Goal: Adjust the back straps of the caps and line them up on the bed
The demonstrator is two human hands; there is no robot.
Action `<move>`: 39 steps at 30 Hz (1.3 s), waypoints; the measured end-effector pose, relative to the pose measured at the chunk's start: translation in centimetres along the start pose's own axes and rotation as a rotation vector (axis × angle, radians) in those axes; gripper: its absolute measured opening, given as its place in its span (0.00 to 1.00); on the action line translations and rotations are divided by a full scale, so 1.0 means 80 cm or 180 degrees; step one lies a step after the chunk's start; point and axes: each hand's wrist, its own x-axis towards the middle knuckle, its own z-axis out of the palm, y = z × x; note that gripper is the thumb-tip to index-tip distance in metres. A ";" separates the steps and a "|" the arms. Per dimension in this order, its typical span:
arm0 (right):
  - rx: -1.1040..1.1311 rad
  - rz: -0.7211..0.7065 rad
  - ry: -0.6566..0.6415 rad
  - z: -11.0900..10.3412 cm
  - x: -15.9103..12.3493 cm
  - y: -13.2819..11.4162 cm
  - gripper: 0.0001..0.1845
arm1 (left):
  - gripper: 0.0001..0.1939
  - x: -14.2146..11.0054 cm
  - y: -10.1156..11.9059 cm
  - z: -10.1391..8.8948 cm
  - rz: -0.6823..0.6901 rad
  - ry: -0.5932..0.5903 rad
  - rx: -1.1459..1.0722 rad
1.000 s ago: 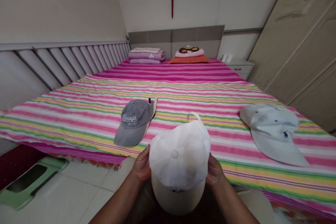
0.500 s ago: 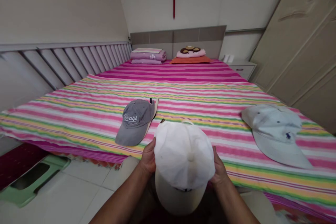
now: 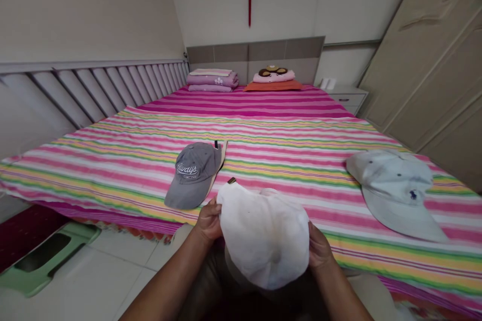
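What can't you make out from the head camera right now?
Head view:
White cap: brim mostly hidden beneath its own crown.
Left hand and right hand: fingertips hidden behind the white cap.
Navy logo on the pale cap: too small to identify.

Gray cap (image 3: 193, 175) and likely pale-blue cap (image 3: 391, 190) on bedspread (image 3: 286, 153).

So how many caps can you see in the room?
3. A white cap is held between the left hand and right hand. A grey cap and a pale blue cap lie on the striped bedspread. Others may be hidden.
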 end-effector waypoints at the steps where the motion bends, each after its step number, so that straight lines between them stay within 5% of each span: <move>1: 0.0041 -0.0043 -0.0006 0.001 -0.001 0.000 0.18 | 0.15 0.000 0.000 0.001 -0.0076 0.0035 0.0054; 13: 0.0149 0.0087 0.0072 0.002 -0.010 -0.004 0.20 | 0.14 -0.003 -0.005 0.002 -0.0680 0.0263 0.0792; 21: -0.0376 -0.0036 -0.0448 0.012 -0.017 -0.031 0.14 | 0.11 -0.012 0.010 0.024 -0.0581 0.0552 0.1744; 28: -0.1344 -0.0374 -0.0222 0.042 -0.026 -0.051 0.14 | 0.13 -0.020 0.014 0.045 -0.0564 0.0647 0.2418; 39: -0.1761 -0.0537 -0.0185 0.089 -0.027 -0.067 0.11 | 0.11 -0.025 0.013 0.058 -0.0519 0.0592 0.2134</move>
